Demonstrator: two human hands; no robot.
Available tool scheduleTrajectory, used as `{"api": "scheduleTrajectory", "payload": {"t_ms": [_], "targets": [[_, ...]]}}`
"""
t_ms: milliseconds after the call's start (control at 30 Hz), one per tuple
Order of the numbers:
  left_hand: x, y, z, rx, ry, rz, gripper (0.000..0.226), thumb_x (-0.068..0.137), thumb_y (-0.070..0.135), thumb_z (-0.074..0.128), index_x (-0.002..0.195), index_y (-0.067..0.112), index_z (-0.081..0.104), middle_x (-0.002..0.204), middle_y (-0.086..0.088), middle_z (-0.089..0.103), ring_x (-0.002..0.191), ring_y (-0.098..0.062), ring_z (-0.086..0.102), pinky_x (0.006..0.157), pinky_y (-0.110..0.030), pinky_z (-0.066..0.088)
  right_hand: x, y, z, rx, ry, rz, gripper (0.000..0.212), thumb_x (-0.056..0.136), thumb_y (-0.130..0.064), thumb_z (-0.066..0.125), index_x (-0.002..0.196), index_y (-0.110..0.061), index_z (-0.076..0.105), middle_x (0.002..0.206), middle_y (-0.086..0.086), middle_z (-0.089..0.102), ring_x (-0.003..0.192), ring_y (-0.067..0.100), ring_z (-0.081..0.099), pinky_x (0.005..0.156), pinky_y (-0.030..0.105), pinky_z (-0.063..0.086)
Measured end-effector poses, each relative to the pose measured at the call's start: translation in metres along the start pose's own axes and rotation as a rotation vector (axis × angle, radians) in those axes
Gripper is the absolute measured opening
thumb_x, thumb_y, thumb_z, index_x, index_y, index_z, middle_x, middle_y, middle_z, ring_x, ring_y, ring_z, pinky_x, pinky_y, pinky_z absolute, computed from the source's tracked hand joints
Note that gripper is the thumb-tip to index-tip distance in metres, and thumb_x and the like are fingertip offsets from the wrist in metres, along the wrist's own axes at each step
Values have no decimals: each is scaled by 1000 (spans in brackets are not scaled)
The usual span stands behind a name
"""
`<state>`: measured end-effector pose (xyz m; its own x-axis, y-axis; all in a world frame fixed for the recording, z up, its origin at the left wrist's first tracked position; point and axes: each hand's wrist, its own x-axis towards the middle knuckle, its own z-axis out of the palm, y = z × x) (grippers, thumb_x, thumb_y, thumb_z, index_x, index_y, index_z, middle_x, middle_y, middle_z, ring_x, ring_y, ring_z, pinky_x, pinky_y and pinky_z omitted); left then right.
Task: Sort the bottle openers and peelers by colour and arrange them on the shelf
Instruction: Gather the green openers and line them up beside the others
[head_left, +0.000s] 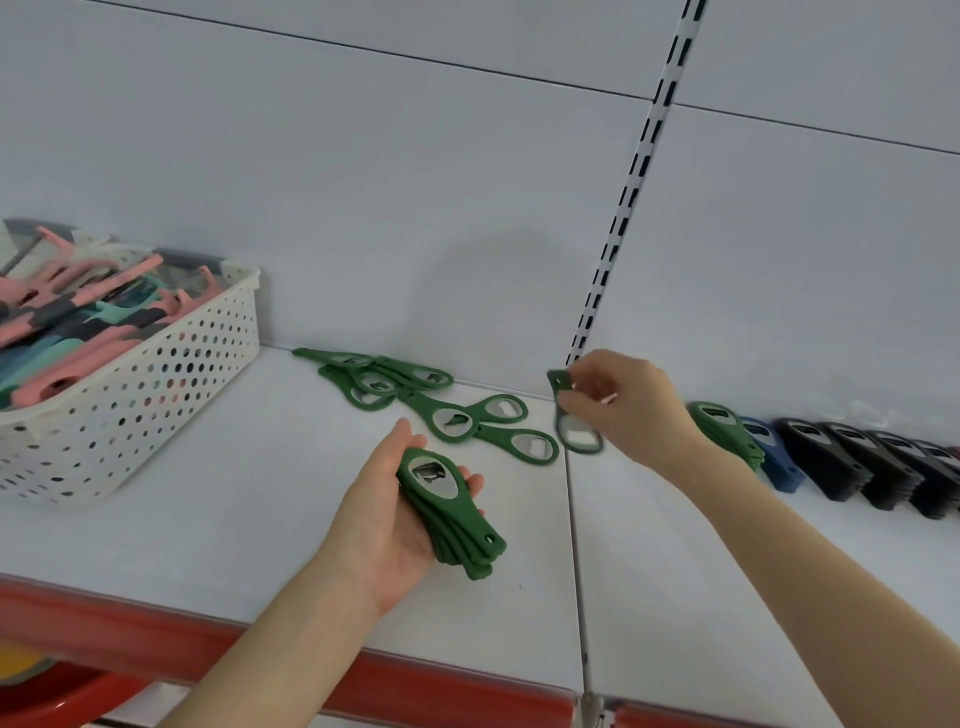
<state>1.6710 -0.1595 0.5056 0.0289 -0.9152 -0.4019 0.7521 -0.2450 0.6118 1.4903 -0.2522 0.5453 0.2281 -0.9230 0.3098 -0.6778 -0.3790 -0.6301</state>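
Green opener stack (452, 506) | left grip (376, 525) clamped round it | right grip (631, 410) pinching one blurred opener (559, 382)

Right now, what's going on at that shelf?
A person is sorting at the shelf. The left hand holds a stack of green openers; the right hand pinches a single opener. Loose green openers lie at the back, sorted rows stand to the right, and a basket holds mixed ones.

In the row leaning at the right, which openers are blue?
The blue openers, second from the left, between the green group and the black ones.
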Motion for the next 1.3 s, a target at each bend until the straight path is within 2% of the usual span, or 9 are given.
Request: {"api": "scheduleTrajectory", "payload": {"t_ms": [133,233,367,433,567,700,933,1100,1300], "targets": [[0,2,-1,-10,-16,-4,31,88,43,53,94,13,55,80,-13,60,76,-29,65,78,-42,49,-30,-35,5,161,-145,-350,9,80,-10,68,84,-19,67,79,-16,64,77,-1,60,76,11,47],[1,4,-3,78,-53,45,12,87,22,59,78,14,57,74,-9,62,65,-21,64,63,-37,50,-39,-29,17,57,-362,-463,16,82,-14,66,98,-18,70,90,-27,60,88,-11,55,82,5,39],[1,12,-8,66,-8,75,24,86,-1,54,98,19,54,75,-12,64,66,-20,70,62,-35,47,-19,-9,21,-86,-334,-207,32,91,-12,55,120,-25,60,109,-24,54,97,-15,48,88,8,33],[-1,14,-8,81,-11,95,28,86,-3,53,102,20,53,75,-12,63,67,-20,70,63,-35,46,-7,5,24,-278,-376,-50,39,90,-25,57,129,-24,52,120,-12,53,112,3,47,87,13,30],[-1,15,-10,87,-31,86,23,86,3,56,99,22,55,69,-7,63,67,-19,69,62,-34,45,-6,19,32,-319,-396,92,22,85,-29,62,105,-20,62,97,-2,57,96,19,52,72,23,37],[1,19,-13,73,-92,47,8,87,20,55,93,20,49,92,-12,57,71,-21,69,66,-36,47,-7,18,29,-276,-378,167,28,78,-36,70,101,-24,58,91,-4,57,85,15,54,66,22,40],[2,20,-14,51,-115,59,4,92,17,46,94,19,49,106,-16,55,81,-26,68,74,-40,49,-9,12,22,18,-308,204,10,82,-22,66,73,-19,67,69,4,57,61,15,46,59,28,41],[0,20,-15,133,-95,31,14,92,28,50,91,15,56,92,-15,62,76,-25,68,69,-39,49,-9,-12,11,413,-196,232,13,90,-13,57,79,-11,64,66,-3,59,58,5,53,54,15,47],[-4,19,-13,136,-93,27,27,91,39,47,94,14,58,90,-15,65,79,-26,68,73,-40,50,-20,-39,17,807,-348,353,15,91,-7,53,80,-3,62,71,4,67,59,9,64,56,19,53]]}}
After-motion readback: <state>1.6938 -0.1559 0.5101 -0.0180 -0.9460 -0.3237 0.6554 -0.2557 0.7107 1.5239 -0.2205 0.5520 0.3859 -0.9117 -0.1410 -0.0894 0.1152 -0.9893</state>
